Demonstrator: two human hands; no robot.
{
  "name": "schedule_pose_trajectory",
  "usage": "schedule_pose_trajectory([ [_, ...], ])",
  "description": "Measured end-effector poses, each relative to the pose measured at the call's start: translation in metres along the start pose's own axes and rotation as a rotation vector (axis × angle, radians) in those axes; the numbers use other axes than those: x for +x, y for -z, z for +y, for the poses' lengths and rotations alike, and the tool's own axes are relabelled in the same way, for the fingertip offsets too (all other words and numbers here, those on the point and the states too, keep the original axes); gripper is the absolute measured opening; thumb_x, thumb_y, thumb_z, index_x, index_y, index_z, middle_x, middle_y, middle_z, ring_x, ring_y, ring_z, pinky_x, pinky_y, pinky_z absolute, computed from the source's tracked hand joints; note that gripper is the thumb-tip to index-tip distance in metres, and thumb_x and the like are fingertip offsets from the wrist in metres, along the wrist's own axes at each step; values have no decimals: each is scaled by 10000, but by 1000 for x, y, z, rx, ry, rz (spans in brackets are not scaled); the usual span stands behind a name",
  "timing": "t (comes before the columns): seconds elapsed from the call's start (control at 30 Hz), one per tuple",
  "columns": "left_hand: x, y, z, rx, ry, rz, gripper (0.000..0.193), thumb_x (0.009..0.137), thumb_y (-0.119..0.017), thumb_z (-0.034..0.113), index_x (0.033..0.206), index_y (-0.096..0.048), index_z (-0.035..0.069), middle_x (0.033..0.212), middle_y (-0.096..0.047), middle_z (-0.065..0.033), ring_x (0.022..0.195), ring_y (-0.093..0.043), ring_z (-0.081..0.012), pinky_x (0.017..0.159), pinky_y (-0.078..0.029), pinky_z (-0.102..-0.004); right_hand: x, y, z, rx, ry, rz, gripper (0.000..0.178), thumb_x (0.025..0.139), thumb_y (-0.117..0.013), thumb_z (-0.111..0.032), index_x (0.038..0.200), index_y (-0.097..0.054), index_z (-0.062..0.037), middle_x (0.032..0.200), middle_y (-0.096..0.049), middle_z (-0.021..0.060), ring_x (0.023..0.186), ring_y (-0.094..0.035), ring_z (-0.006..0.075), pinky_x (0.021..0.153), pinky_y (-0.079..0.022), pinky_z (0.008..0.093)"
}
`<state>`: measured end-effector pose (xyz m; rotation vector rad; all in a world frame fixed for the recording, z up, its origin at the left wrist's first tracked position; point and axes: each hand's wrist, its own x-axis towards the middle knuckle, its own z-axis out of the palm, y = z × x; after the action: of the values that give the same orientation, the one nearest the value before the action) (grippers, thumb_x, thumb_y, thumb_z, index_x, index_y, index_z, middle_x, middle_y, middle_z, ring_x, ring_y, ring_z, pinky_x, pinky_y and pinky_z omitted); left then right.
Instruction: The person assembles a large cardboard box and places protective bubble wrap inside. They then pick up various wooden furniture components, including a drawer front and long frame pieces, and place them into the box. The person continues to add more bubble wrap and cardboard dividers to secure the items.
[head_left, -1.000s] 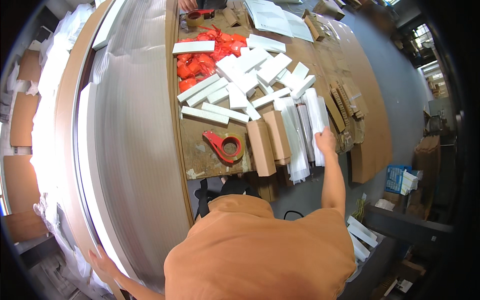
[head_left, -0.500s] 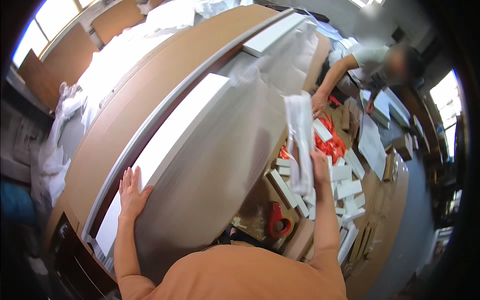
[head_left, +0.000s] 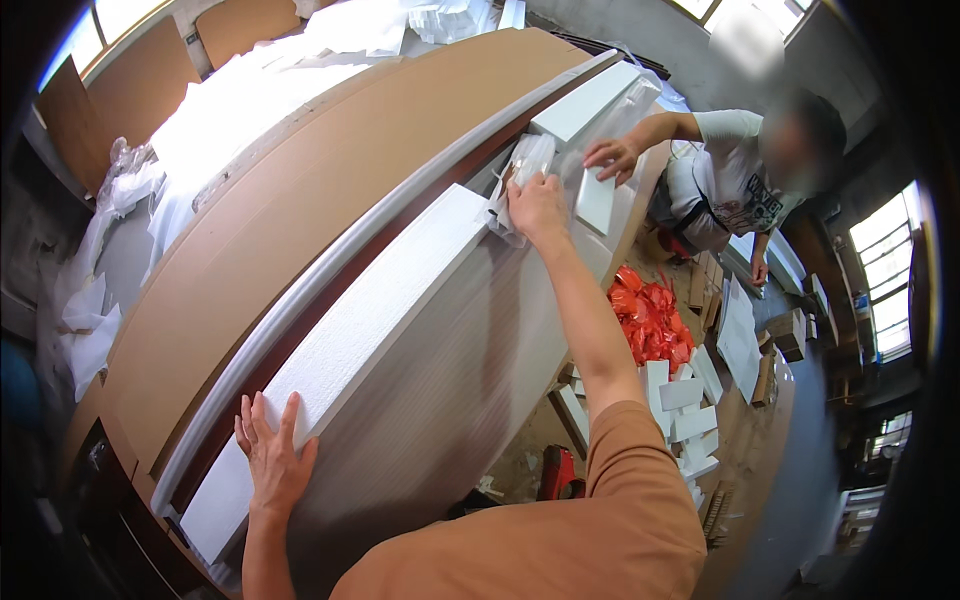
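My left hand point(head_left: 277, 460) lies with fingers spread on the near end of a long white foam strip point(head_left: 385, 290). The strip rests along a panel with a dark red edge point(head_left: 292, 352). Reaching far forward, my right hand point(head_left: 540, 208) grips a bundle wrapped in clear plastic point(head_left: 533, 153). That bundle sits in the gap between the long strip and a shorter white foam strip point(head_left: 585, 105) beyond it. What is inside the plastic is mostly hidden. Just right of it, a co-worker's hand point(head_left: 612, 158) is at a small white foam block point(head_left: 597, 203).
A large brown cardboard sheet point(head_left: 300, 190) lies left of the panel. To the right, on the floor, are red plastic scraps point(head_left: 650, 315), loose white foam blocks point(head_left: 690, 410) and a red tape dispenser point(head_left: 558, 472). The co-worker point(head_left: 740, 170) crouches at the far right.
My right hand has carried the plastic-wrapped bundle from above the floor pile up to the gap between the foam strips. The co-worker's hand has moved from the pile to the panel with a foam block.
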<state>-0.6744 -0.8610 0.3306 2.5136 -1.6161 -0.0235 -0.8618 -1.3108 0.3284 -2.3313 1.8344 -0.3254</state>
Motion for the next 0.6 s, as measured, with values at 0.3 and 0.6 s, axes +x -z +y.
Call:
schedule_pose_trajectory([
  [0.3, -3, 7, -15, 13, -6, -34, 746, 622, -757, 153, 1288, -431, 235, 1355, -246, -211, 1227, -269, -382, 973, -242, -483, -5, -58, -9, 47, 349, 170, 575, 919, -344, -466, 1336, -351, -69, 1395, -270, 233, 1322, -194, 373, 1049, -147, 550],
  [0.6, -9, -5, -28, 69, -34, -106, 773, 624, -773, 269, 1309, -416, 256, 1382, -198, -209, 1251, -230, -375, 981, -221, -498, 43, -82, -29, 166, 20, -17, 725, 885, -187, -612, 1396, -247, -101, 1464, -119, 186, 1358, -38, 363, 1081, -107, 500],
])
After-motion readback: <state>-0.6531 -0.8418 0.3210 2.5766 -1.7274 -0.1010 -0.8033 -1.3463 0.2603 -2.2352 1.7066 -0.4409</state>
